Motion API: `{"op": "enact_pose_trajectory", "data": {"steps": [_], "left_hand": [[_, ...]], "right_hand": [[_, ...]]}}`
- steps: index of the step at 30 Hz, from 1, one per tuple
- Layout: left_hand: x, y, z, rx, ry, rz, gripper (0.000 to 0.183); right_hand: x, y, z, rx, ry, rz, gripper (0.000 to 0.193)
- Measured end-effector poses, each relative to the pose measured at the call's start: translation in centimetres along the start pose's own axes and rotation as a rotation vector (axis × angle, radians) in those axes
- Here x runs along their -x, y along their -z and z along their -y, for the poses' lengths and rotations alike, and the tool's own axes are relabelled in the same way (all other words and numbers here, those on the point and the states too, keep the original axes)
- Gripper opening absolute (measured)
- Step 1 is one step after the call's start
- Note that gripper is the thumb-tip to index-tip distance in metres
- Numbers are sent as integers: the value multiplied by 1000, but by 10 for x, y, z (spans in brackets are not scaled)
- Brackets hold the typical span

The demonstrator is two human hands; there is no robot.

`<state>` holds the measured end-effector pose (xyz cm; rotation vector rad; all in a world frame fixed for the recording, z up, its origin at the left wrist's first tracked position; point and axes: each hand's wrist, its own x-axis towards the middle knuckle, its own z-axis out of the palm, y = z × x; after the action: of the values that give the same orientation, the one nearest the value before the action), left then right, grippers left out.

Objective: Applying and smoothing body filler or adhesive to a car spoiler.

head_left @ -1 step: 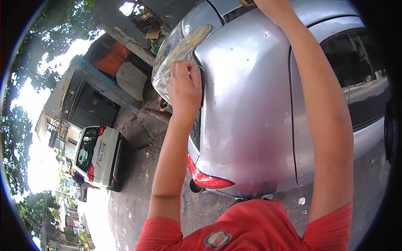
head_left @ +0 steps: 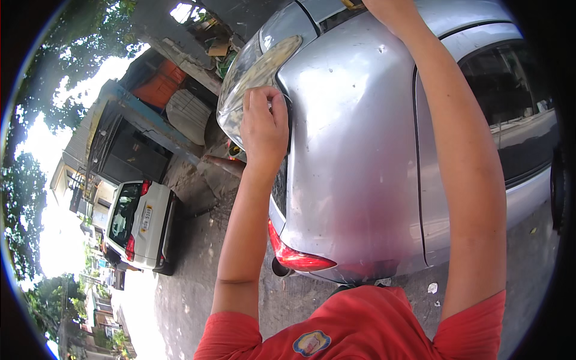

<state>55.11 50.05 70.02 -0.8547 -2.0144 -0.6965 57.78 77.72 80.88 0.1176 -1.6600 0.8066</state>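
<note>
A silver car (head_left: 354, 156) takes up the middle and right of the view. My left hand (head_left: 264, 123) is closed, its fingers curled at the dark gap along the left edge of the big silver panel. What it grips, if anything, is hidden by the fingers. Just beyond that hand lies a dull, tan-streaked patch (head_left: 264, 63) on the car's surface. My right hand (head_left: 390, 13) reaches over the car at the top edge; its fingers run out of the picture. A small yellow object (head_left: 351, 3) shows beside it, and I cannot tell whether the hand touches it.
A red tail light (head_left: 300, 255) and an exhaust pipe (head_left: 280, 267) sit low on the car's left. Dark side windows (head_left: 510, 108) are on the right. Farther left, a white car (head_left: 144, 227) stands on the pavement before a building with an orange cover (head_left: 159, 83).
</note>
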Motion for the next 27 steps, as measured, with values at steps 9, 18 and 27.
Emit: {"op": "enact_pose_trajectory", "data": {"steps": [9,18,27], "left_hand": [[24,21,-11,591,455,269,31],[19,32,-36,210,352,386,38],[22,33,-33,137,277,375,33]], "right_hand": [[0,-5,-5,-31,21,5,40],[-1,-1,-6,27,39,20,41],[3,-7,-2,17,8,24,42]]}}
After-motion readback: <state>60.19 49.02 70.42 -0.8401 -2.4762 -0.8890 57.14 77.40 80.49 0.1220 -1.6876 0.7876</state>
